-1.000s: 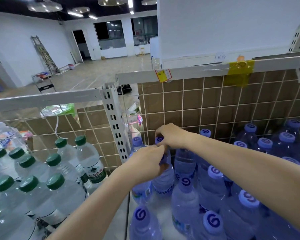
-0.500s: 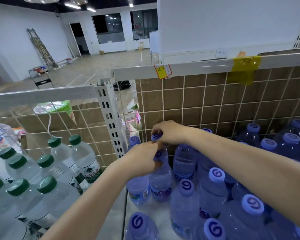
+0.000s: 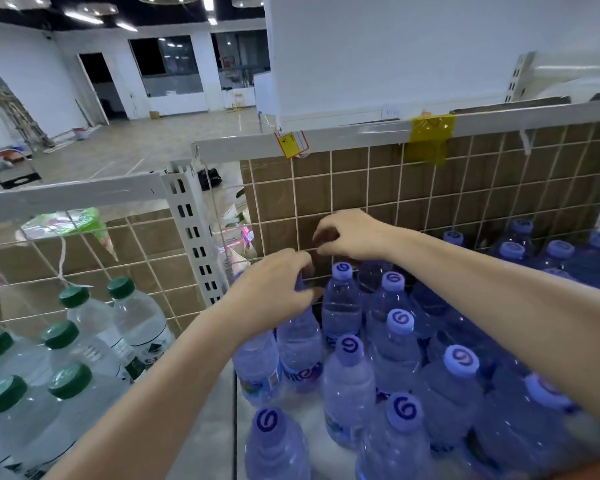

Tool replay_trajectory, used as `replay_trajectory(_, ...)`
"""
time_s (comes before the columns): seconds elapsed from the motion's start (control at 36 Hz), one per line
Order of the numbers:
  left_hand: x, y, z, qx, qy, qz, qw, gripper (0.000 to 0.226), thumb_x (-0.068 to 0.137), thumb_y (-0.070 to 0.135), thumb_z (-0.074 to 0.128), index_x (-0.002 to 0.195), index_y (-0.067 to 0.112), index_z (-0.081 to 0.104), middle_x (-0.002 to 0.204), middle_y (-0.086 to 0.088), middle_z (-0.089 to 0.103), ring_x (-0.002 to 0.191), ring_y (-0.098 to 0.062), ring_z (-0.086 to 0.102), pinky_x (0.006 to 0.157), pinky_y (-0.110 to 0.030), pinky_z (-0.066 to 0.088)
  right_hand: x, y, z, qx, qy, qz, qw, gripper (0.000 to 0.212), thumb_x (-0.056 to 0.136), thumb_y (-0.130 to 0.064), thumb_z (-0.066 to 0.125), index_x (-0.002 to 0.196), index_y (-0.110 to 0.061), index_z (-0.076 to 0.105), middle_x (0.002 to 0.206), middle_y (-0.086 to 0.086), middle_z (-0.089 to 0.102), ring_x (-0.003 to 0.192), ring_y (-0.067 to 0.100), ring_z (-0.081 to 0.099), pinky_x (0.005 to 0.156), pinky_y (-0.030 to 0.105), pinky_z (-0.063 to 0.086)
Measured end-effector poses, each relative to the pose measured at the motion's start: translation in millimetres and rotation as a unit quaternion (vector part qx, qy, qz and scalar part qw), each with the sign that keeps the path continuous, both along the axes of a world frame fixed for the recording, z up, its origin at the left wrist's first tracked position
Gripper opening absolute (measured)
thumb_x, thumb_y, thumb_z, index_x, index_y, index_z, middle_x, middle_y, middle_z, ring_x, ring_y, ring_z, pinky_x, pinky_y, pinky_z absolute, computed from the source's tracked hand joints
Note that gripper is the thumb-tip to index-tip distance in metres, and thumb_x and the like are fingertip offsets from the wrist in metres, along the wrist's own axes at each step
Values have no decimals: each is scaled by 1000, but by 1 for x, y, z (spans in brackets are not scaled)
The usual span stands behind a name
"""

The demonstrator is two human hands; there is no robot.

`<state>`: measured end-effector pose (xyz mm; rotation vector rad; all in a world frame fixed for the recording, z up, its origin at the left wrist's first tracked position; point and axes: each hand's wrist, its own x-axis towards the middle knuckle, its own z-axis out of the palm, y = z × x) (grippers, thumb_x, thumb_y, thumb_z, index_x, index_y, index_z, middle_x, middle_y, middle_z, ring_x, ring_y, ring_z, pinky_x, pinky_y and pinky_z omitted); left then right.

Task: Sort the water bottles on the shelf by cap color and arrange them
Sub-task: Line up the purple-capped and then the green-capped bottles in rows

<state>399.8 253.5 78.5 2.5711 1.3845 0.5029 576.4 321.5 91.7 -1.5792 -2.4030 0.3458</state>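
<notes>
left hand: the left hand (image 3: 274, 289) is curled over the neck and cap of a purple-cap bottle (image 3: 300, 344) at the back-left corner of the right bay, about 12 o'clock from the camera. Fingers wrap the top, so it's gripping that one, probably to seat it against the mesh.

right hand: the right hand (image 3: 350, 233) hangs just above and behind the left, at roughly 1 o'clock, fingers loosely curled. I can't see anything in it. It looks let go, hovering over the row rather than touching a cap.

purple group: the purple-cap bottles (image 3: 395, 344) fill the right bay from 12 to 4 o'clock, packed shoulder to shoulder with caps up. More sit in the far corner at 2 o'clock. Tight packing likely keeps them from tipping.

green group: the green-cap bottles (image 3: 94, 337) stand in the left bay, 8 to 10 o'clock, also upright and bunched. No purple caps among them that I can see.

divider: a white slotted post (image 3: 191, 237) and wire mesh (image 3: 361, 188) split the 2 bays, so each color gets its own side.

backing: brown cardboard (image 3: 482, 188) sits behind the mesh, which I'd guess stops bottles poking through.

progress: the sort looks mostly done, just tidying the corner row.

watch out: nudging that corner bottle could knock its neighbours.
</notes>
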Motion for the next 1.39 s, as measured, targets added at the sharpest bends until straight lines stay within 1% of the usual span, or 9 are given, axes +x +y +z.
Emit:
replay_trajectory(0.19,17,-18,-7,-131,33,-76,988,29,86,47,61,95,19,60,77,11,55,70,-8,51,60,-21,39,20,-22,-8,-39,-37,-70,996,34,89,-37,64,114,-14,66,113,4,65,104,23,60,88,36,50)
replay_trajectory(0.31,26,-28,-21,-171,86,-76,979,51,81,58,61,116,21,55,89,8,55,81,-11,53,71,-27,43,20,-26,-25,-72,-70,-82,992,53,87,-44,64,132,-18,53,127,6,58,113,25,55,95,42,48)
replay_trajectory(0.39,32,-35,-28,-197,84,-94,972,45,82,51,65,114,22,53,90,8,55,84,-14,55,74,-31,48,20,-24,-35,-89,-67,-74,991,49,85,-44,67,126,-20,54,116,4,61,102,23,58,87,37,50)
replay_trajectory(0.53,39,-34,-30,-151,115,-93,977,35,88,41,61,114,19,51,93,2,54,86,-18,54,73,-33,44,21,-13,-36,-100,-42,-57,992,36,83,-36,72,104,-11,57,81,-3,54,77,19,54,66,31,44)
replay_trajectory(0.72,48,-17,-28,-145,120,-45,981,35,90,40,58,118,22,48,112,-6,60,102,-25,56,86,-42,47,25,2,-32,-102,-38,-20,994,36,81,-38,73,103,-13,59,88,2,55,81,21,55,68,33,45)
replay_trajectory(0.89,53,-2,-31,-107,119,20,987,37,92,40,55,116,15,46,107,-9,59,100,-30,55,83,-42,45,21,20,-30,-81,-28,15,996,32,80,-35,73,93,-11,57,90,7,59,82,27,61,68,39,49)
replay_trajectory(1.06,62,0,-36,-81,114,56,989,27,92,38,54,97,17,38,104,-11,59,96,-33,57,78,-43,47,23,32,-31,-84,-22,53,995,28,80,-31,75,89,-11,58,85,6,59,75,25,61,56,30,44)
replay_trajectory(1.17,61,-2,-39,-74,103,83,988,33,91,41,53,107,14,44,106,-10,60,96,-33,58,81,-46,47,25,34,-34,-86,-14,77,993,30,82,-32,73,97,-9,61,92,8,62,82,27,61,70,39,50)
replay_trajectory(1.39,66,1,-47,-55,126,107,985,43,92,39,50,126,15,40,113,-10,59,101,-33,58,81,-45,48,26,32,-38,-129,-11,86,988,26,85,-26,72,102,-12,58,98,10,61,86,30,65,71,39,55)
